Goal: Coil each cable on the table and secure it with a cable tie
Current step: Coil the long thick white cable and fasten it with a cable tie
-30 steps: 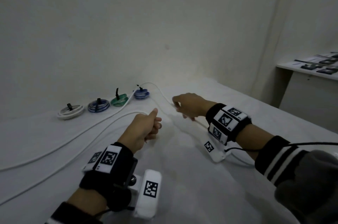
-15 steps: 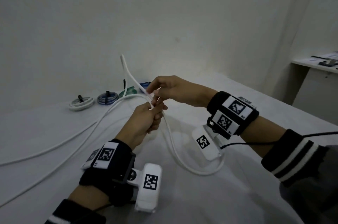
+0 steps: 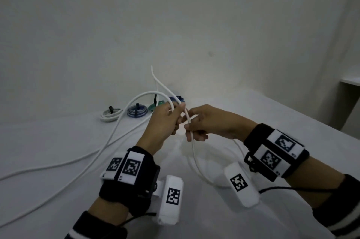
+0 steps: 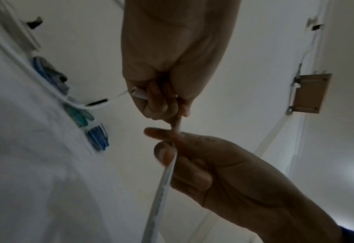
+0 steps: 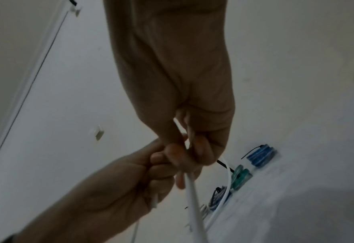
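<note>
A long white cable (image 3: 195, 157) is held up above the white table (image 3: 58, 141) by both hands, which are close together. My left hand (image 3: 175, 119) grips it near its free end, which sticks up behind the fingers. My right hand (image 3: 190, 127) pinches the same cable just below, and a loop hangs from it to the table. In the left wrist view the left hand (image 4: 161, 105) is curled on the cable (image 4: 163, 189) above the right hand (image 4: 167, 148). In the right wrist view the right hand (image 5: 192, 148) holds the cable (image 5: 194, 205).
Several coiled, tied cables lie in a row at the back: a white coil (image 3: 111, 115), a blue-white coil (image 3: 137, 112), a green coil (image 3: 155, 105) and a blue coil (image 3: 176, 99). The loose cable trails left across the table. A shelf (image 3: 350, 82) stands at the right.
Both hands have lifted the cable off the table and come together. The right hand has moved from above the left hand's grip to just below it, and a loop hangs down.
</note>
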